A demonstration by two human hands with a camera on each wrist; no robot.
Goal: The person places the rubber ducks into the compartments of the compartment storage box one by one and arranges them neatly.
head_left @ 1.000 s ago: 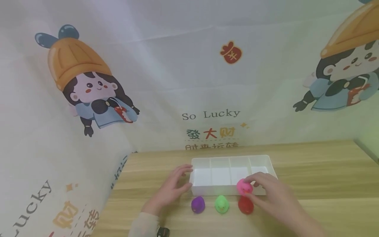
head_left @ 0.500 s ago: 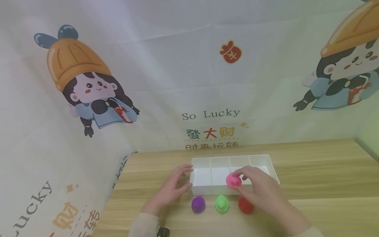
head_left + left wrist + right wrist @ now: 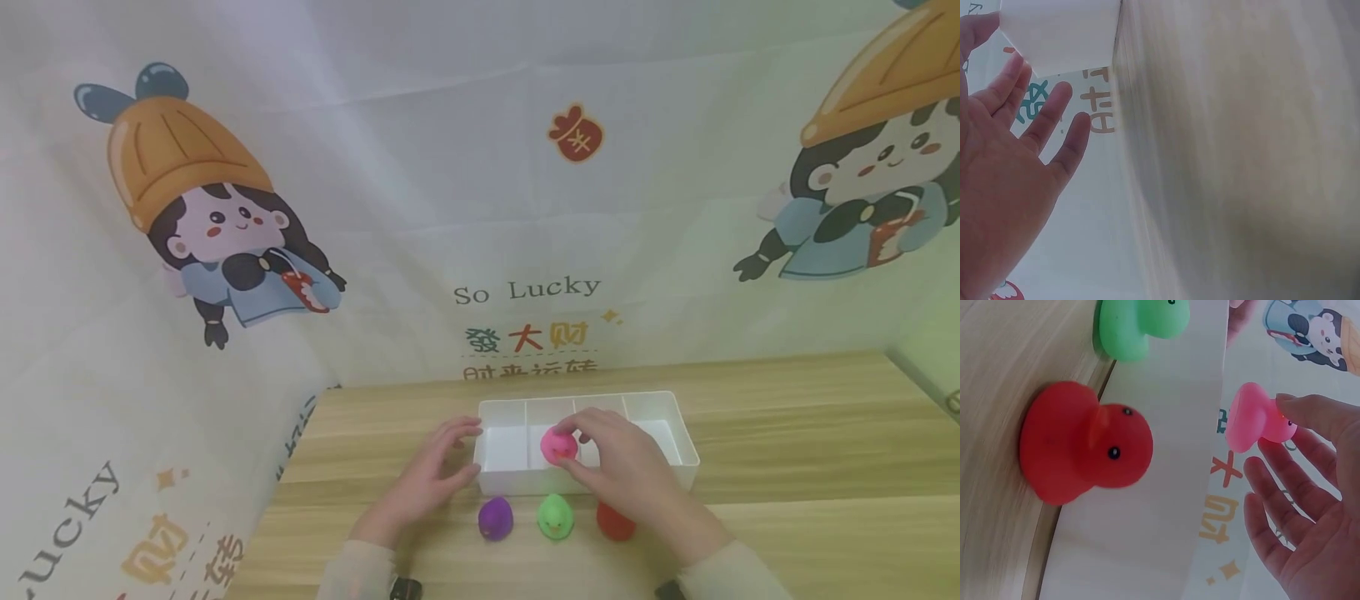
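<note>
My right hand (image 3: 622, 454) pinches a pink rubber duck (image 3: 1257, 419) between thumb and fingers. In the head view the duck overlaps the second compartment from the left of a white divided tray (image 3: 517, 482). My left hand (image 3: 431, 475) has its fingers spread at the tray's left end, fingertips right at the edge; the left wrist view shows them at the tray's end wall (image 3: 1063, 34). In front of the tray sit a purple duck (image 3: 496, 518), a green duck (image 3: 556, 517) and a red duck (image 3: 1085, 444). My right hand partly hides the red one in the head view.
The tray and ducks stand on a wooden table (image 3: 810, 442). Behind and to the left hangs a pale printed cloth (image 3: 405, 167) with cartoon figures and lettering. Dark bands sit at both wrists.
My right hand has carried the pink duck leftward along the tray, from near the third divider to over the second compartment. The left hand stays at the tray's end. The head view shifts slightly.
</note>
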